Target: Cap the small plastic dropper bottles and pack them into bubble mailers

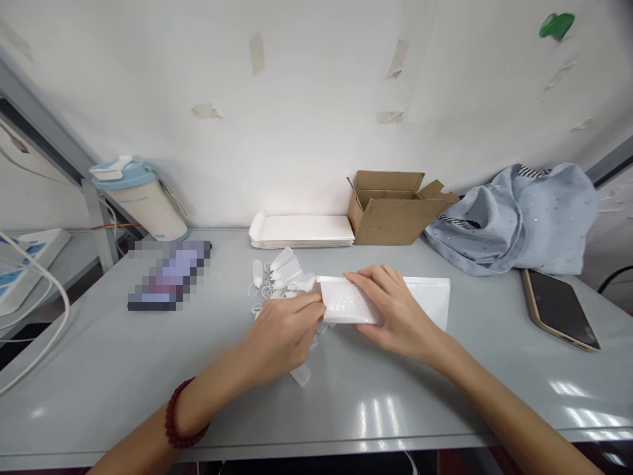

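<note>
fingers of left hand [284,330] pinching small white plastic pieces [284,270] at mouth of bubble mailer [425,297], right hand [390,307] pressing flat, steadying it on grey table [148,369].

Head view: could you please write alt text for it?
Two hands hold a white bubble mailer on a grey table: left hand at its open end, right hand on top. Small white packets lie beside it.

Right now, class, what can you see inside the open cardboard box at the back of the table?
Only the bare brown inner walls and raised flaps of the cardboard box show. Its front wall hides the bottom, so any contents cannot be seen.
</note>
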A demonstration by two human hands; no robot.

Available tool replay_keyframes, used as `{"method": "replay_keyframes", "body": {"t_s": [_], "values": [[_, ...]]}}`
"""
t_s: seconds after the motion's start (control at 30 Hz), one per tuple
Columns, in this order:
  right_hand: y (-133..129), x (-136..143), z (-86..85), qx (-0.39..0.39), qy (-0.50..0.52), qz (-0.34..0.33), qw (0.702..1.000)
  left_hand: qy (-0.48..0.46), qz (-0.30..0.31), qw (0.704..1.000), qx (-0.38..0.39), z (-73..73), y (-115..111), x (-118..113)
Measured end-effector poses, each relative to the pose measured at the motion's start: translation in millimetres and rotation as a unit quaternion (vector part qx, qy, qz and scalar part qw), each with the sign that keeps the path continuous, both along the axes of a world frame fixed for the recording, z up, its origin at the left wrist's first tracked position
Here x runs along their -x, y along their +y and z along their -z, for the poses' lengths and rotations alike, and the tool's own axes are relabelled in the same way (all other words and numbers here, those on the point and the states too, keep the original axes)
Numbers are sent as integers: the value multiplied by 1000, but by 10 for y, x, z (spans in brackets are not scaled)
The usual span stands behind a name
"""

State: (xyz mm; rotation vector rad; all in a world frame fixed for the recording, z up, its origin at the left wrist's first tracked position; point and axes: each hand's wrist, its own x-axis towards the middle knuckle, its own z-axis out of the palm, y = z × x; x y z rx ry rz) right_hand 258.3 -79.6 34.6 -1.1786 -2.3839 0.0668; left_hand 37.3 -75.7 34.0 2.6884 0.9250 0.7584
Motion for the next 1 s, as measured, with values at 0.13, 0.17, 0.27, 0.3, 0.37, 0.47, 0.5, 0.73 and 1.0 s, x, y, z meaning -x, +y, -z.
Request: {"method": "replay_keyframes", "body": {"t_s": [0.13, 0.17, 0.27, 0.3, 0.37, 0.47, 0.5, 0.73, 1.0], "values": [[-21, 31, 2, 11, 2, -14, 1000, 52, 48, 994, 85, -84, -39, 27], [-20, 33, 2, 13, 3, -15, 1000, 46, 59, 992, 106, -109, -45, 34], [-1, 10, -6, 13, 11, -15, 1000, -40, 39, 987, 153, -177, -41, 58], [7, -7, -12, 13, 15, -11, 1000, -89, 2, 983, 157, -194, -29, 69], [22, -47, -28, 12, 26, -3, 1000, -187, -94, 966, 152, -221, 7, 92], [25, -96, -56, 11, 39, -3, 999, -239, -188, 936, 175, -234, 64, 109], [19, -104, -64, 12, 39, -7, 999, -223, -190, 934, 204, -231, 75, 105], [-35, -13, -12, -92, -30, -40, 995, -174, -174, 898, 364, -158, 35, -14], [-115, 180, 94, -235, -146, -42, 960, -226, -175, 881, 377, -139, 25, -24]]}}
